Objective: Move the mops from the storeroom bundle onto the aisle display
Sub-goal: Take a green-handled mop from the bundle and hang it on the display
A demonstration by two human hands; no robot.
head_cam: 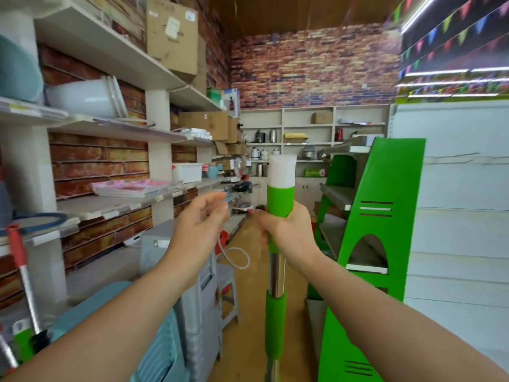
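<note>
One mop (278, 205) stands upright, right hand (286, 232) fingers wrapped round its green grip, left hand (197, 227) loosely curled beside it.

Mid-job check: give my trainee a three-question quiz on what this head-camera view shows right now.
1. True or false: the right hand grips the green mop handle upright.
2. Which colour is the cap on top of that handle? A) red B) white C) blue
3. Fill in: the left hand holds ____ of the handle.

Key: 1 true; 2 B; 3 nothing, it is beside the handle without touching it, fingers loosely curled.
</note>
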